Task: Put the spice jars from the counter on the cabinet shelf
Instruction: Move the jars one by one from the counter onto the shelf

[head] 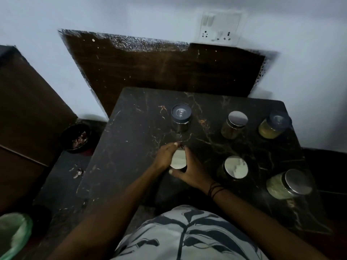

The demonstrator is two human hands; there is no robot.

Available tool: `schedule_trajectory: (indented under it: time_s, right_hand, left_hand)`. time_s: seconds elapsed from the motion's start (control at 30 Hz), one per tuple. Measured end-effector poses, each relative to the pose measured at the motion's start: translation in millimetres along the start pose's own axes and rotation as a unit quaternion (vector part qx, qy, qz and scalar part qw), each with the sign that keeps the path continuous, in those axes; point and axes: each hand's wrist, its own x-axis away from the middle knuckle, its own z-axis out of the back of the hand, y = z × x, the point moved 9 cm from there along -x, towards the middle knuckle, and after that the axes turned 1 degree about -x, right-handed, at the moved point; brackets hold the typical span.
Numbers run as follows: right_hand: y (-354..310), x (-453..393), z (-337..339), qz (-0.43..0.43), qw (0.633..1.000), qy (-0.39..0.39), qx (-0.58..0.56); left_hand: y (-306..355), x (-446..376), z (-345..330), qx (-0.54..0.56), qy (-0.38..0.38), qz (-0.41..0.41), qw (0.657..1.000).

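Both hands are wrapped around one spice jar near the front-left of the dark marble worktop. Left hand cups its left side, right hand cups the right and front, fingers curled against the jar wall. Only the shiny metal lid shows between them. Jar looks like it's on the worktop, can't confirm whether it's lifted.

Five more jars stand on the worktop: blue-lidded jar just behind the hands, metal-lidded jar and yellow-filled jar at the back right, metal-lidded front jar to the right of the hands, green-filled jar at the front-right edge.

Cabinet shelf isn't in view. A brown cabinet side stands to the left, shelf could be there, can't tell.

For the lift, my read:
- Grip the body, not the lid. Lid may be loose.
- Lift straight up before moving sideways, the blue-lidded jar is close behind.
- One hand is probably enough for this jar, which frees the other for a door.
- Keep it upright in transit.
- Green-filled jar sits near the edge, take it early to avoid knocking it.
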Motion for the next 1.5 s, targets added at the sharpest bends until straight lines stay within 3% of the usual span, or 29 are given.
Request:
schedule_trajectory:
  time_s: [0.17,0.3,0.47,0.7,0.9,1.07,1.2,1.33,1.5]
  right_hand:
    - [8.3,1.2,1.2,-0.001,0.999,0.044,-0.004]
    - [18.1,-2.3,17.2,-0.037,0.972,0.1,-0.208]
    - [2.3,-19.0,41.4,-0.074,0.916,0.139,-0.369]
    - [2.4,-33.2,47.6,-0.138,0.91,0.131,-0.368]
    - [16.6,-18.0,16.0,-0.217,0.853,0.073,-0.47]
    - [11.0,-17.7,20.6,-0.199,0.866,0.057,-0.454]
    - [-10.8,-29.9,47.5,-0.136,0.877,0.086,-0.453]
    - [-53.9,-57.8,101.7,-0.063,0.887,0.172,-0.425]
    - [-134.2,-88.5,169.7,0.045,0.895,0.185,-0.404]
  left_hand:
    - [-13.3,3.5,-10.6,0.125,-0.023,0.074,0.989]
    - [-19.8,5.8,-5.2,0.243,0.007,0.139,0.96]
    - [-0.3,3.0,-0.1,0.339,0.007,0.116,0.934]
    - [20.1,6.7,1.0,0.36,0.012,0.062,0.931]
    - [18.3,12.4,-10.3,0.344,0.0,0.072,0.936]
    - [20.4,12.8,-10.9,0.35,0.01,0.057,0.935]
    - [47.1,4.1,-4.1,0.363,-0.003,0.014,0.932]
    - [118.1,-14.1,20.1,0.37,0.001,-0.048,0.928]
    - [229.4,-24.1,56.1,0.364,0.0,-0.147,0.92]
